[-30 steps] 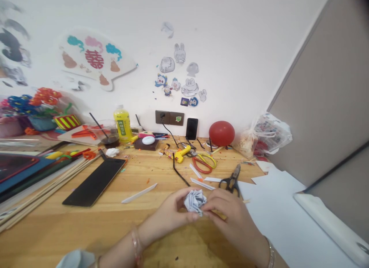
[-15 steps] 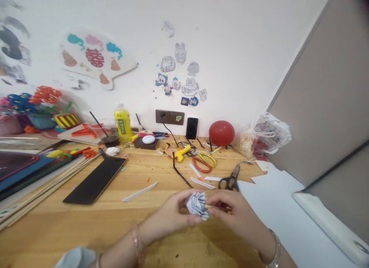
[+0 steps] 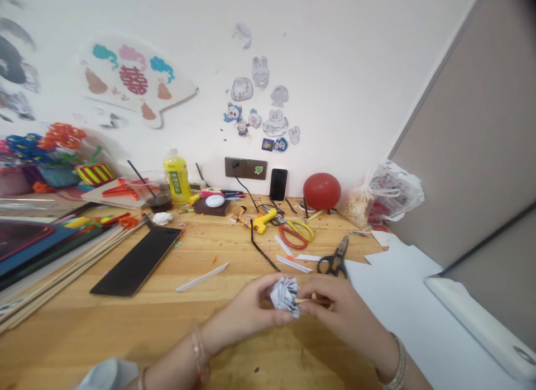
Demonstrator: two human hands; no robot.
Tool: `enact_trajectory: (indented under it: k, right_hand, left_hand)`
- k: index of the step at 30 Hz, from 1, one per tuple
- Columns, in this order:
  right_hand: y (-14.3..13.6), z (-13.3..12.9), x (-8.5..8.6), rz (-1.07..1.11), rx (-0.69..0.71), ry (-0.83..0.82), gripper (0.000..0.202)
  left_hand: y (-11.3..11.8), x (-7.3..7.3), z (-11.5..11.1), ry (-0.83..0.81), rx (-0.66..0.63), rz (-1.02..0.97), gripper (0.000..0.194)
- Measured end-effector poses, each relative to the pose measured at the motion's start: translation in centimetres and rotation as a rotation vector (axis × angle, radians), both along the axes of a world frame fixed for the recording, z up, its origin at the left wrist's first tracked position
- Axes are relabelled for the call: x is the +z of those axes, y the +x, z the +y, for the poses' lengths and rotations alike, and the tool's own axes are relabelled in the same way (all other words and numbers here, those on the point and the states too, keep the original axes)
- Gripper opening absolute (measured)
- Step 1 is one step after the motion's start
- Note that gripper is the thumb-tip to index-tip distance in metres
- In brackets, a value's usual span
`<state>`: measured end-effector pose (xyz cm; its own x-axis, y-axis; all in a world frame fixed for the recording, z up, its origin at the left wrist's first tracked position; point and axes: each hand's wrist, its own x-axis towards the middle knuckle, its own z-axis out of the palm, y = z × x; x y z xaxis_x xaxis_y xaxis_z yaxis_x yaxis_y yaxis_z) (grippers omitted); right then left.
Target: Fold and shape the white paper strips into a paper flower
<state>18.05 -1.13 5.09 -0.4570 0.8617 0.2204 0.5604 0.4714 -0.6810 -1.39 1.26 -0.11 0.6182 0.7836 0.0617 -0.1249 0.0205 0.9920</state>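
Low in the middle of the view, my left hand [image 3: 258,303] is closed around a folded paper flower [image 3: 283,295], pale blue-white with layered pleats. My right hand [image 3: 335,303] pinches a thin wooden stick [image 3: 310,301] between thumb and fingers. The stick's tip meets the right side of the flower; whether it goes inside I cannot tell. Just beyond my hands lie white paper strips [image 3: 294,264] and black-handled scissors [image 3: 335,260]. A lone paper strip [image 3: 202,277] rests to the left.
Farther back are a yellow glue gun [image 3: 264,221], red and yellow scissors [image 3: 296,234], a phone [image 3: 278,184] and a red balloon [image 3: 322,191]. A black board [image 3: 138,262] and wooden sticks [image 3: 71,272] lie left, beside a yellow bottle [image 3: 177,179]. White paper sheets [image 3: 402,300] cover the right side.
The stick shows more plainly between my right fingers, and the flower has turned slightly in my left hand. Both hands stay nearly in place; the view has shifted a little.
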Motion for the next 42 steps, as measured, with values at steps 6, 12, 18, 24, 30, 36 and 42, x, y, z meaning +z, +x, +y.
enact_trajectory:
  k: [6, 12, 18, 24, 30, 36, 42]
  right_hand:
    - [-0.03, 0.06, -0.41, 0.053, 0.004, 0.034, 0.012]
    - [-0.18, 0.12, -0.56, 0.048, -0.006, 0.065, 0.009]
    - [-0.53, -0.2, -0.54, -0.077, -0.001, 0.318, 0.016]
    - [-0.7, -0.48, -0.2, -0.029, -0.008, 0.289, 0.012]
    - [-0.74, -0.03, -0.47, 0.046, -0.039, 0.173, 0.013]
    - [-0.57, 0.28, -0.67, 0.077, -0.083, 0.035, 0.006]
    - [-0.67, 0.18, -0.97, -0.048, -0.053, 0.216, 0.013]
  left_hand:
    - [0.0, -0.28, 0.12, -0.006, 0.005, -0.019, 0.054]
    - [0.08, -0.13, 0.03, -0.014, 0.006, -0.011, 0.053]
    - [0.11, 0.17, 0.0, -0.008, 0.034, -0.01, 0.054]
    - [0.0, 0.31, 0.01, 0.026, 0.047, 0.049, 0.051]
    - [0.0, 0.25, 0.06, 0.063, 0.061, 0.067, 0.049]
    - [-0.02, 0.64, -0.22, 0.086, 0.068, 0.101, 0.049]
    - [0.04, 0.06, -0.08, 0.089, 0.106, 0.114, 0.048]
